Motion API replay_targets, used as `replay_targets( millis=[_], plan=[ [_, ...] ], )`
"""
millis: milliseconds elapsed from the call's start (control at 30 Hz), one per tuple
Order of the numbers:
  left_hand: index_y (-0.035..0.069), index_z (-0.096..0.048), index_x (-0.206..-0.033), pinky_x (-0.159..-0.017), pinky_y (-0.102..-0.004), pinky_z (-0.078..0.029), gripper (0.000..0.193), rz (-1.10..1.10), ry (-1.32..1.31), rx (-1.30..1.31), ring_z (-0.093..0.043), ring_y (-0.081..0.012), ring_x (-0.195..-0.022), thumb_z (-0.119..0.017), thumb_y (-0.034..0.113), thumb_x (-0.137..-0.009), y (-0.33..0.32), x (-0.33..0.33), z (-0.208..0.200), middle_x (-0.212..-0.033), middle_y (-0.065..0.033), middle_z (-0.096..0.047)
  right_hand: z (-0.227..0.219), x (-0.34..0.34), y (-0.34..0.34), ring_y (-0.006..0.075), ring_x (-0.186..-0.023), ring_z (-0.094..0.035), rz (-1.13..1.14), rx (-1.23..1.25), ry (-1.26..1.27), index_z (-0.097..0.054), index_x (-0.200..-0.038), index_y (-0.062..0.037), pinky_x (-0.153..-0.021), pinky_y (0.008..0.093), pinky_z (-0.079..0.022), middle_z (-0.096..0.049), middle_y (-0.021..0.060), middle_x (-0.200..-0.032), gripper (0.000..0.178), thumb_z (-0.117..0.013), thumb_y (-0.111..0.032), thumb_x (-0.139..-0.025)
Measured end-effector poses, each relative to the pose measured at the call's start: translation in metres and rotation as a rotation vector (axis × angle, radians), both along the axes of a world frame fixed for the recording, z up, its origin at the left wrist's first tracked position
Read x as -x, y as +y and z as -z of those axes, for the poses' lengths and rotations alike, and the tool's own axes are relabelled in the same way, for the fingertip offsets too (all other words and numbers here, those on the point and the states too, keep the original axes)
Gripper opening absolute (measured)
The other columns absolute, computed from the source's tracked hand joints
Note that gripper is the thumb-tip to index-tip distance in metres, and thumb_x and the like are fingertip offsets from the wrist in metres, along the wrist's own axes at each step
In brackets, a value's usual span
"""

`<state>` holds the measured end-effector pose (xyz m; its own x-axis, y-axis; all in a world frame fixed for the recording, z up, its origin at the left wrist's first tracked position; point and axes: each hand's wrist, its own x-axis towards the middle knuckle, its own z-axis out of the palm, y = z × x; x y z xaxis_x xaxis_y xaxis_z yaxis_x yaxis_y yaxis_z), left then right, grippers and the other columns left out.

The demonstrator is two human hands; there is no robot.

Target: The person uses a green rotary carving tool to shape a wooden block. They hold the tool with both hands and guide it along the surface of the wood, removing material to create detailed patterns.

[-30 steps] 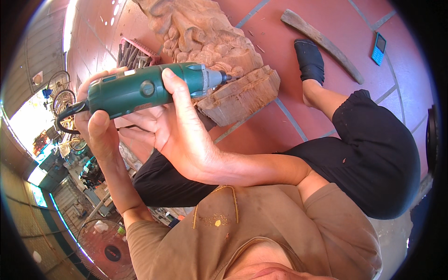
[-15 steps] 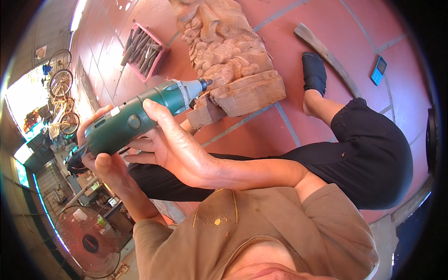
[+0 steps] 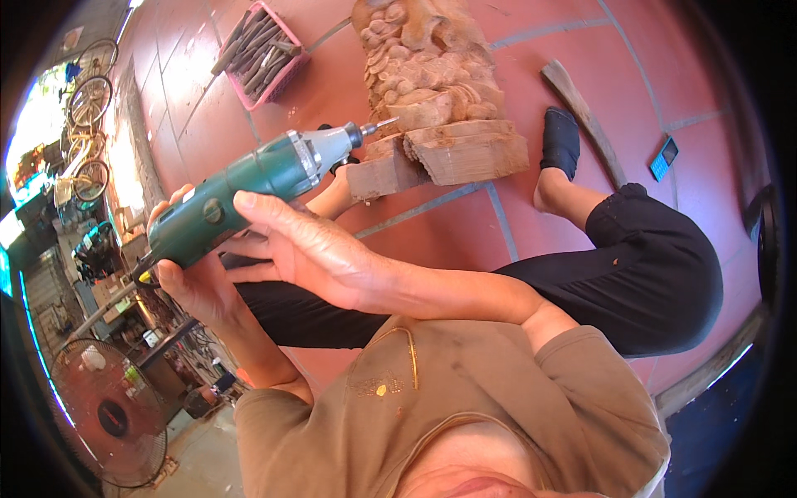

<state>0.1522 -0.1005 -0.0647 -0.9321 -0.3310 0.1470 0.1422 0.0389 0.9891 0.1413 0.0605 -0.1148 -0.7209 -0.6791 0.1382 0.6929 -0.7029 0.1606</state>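
A green die grinder [image 3: 241, 189] with a grey nose and a thin metal bit [image 3: 381, 126] slants up to the right across my lap. My left hand [image 3: 203, 292] grips its rear end, thumb below and fingers over the top. My right hand [image 3: 311, 253] holds the middle of its body from beneath, thumb along the near side, the other fingers partly hidden. In this view the bit's tip lies by the left edge of a carved wooden block [image 3: 444, 95], just above its squared base [image 3: 473, 153]; whether they touch I cannot tell.
A pink basket [image 3: 300, 68] of carving tools stands at upper left. At right lie a wooden stick [image 3: 585, 112] and a blue phone [image 3: 663, 158] on red floor tiles [image 3: 548, 41]. My black-socked foot [image 3: 560, 141] is beside the carving. A fan [image 3: 112, 415] and bicycles [image 3: 90, 101] are at left.
The view has shifted, so the carving appears farther right. The grinder's nose has tilted upward a little, and its bit now shows plainly. Both hands keep their hold.
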Motion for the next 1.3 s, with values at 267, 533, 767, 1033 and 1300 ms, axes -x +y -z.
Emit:
replay_targets(
  millis=[267, 533, 767, 1033, 1300],
  plan=[
    [0.0, -0.051, -0.129, -0.109, -0.0488, -0.038, 0.075, -0.018, 0.051, -0.003, -0.052, -0.0333, -0.124, -0.073, 0.05, -0.078, -0.005, -0.01, 0.005, -0.128, -0.0223, -0.055, 0.001, -0.003, -0.01, 0.0237, -0.128, -0.05, -0.001, 0.012, -0.008, -0.049, -0.136, -0.0105, -0.106, 0.0457, -0.039, -0.055, 0.0107, -0.134, 0.054, -0.06, -0.044, -0.095],
    [0.003, -0.049, -0.129, -0.11, -0.0488, -0.037, 0.078, -0.098, 0.089, 0.002, -0.051, -0.0317, -0.124, -0.073, 0.054, -0.075, -0.004, -0.031, 0.014, -0.129, -0.0201, -0.054, 0.007, -0.013, -0.023, 0.0322, -0.132, -0.045, -0.054, -0.051, 0.03, -0.044, -0.137, -0.011, -0.109, 0.0532, -0.038, -0.05, 0.0122, -0.139, 0.055, -0.06, -0.043, -0.095],
    [-0.001, -0.046, -0.131, -0.11, -0.0465, -0.038, 0.087, 0.067, 0.023, 0.074, -0.051, -0.032, -0.126, -0.077, 0.055, -0.072, -0.004, -0.029, 0.002, -0.131, -0.0206, -0.053, 0.004, -0.013, -0.024, 0.0354, -0.133, -0.045, -0.075, -0.112, 0.025, -0.042, -0.139, -0.0111, -0.108, 0.0578, -0.038, -0.05, 0.0116, -0.139, 0.058, -0.06, -0.044, -0.094],
    [-0.006, -0.045, -0.131, -0.105, -0.0422, -0.044, 0.093, 0.188, -0.062, 0.259, -0.056, -0.0312, -0.12, -0.083, 0.05, -0.068, -0.023, -0.009, -0.02, -0.129, -0.0258, -0.056, -0.012, 0.0, -0.029, 0.0353, -0.136, -0.042, -0.115, -0.123, 0.033, -0.041, -0.141, -0.0127, -0.107, 0.0588, -0.037, -0.047, 0.0147, -0.143, 0.065, -0.057, -0.053, -0.093],
    [-0.007, -0.045, -0.13, -0.102, -0.0416, -0.046, 0.09, 0.284, -0.136, 0.289, -0.057, -0.0302, -0.118, -0.079, 0.05, -0.07, -0.04, 0.031, -0.036, -0.128, -0.0251, -0.056, -0.018, 0.026, -0.038, 0.0325, -0.133, -0.044, -0.141, -0.101, 0.032, -0.039, -0.143, -0.0167, -0.107, 0.06, -0.036, -0.047, 0.0132, -0.141, 0.07, -0.054, -0.062, -0.091]
  ],
)
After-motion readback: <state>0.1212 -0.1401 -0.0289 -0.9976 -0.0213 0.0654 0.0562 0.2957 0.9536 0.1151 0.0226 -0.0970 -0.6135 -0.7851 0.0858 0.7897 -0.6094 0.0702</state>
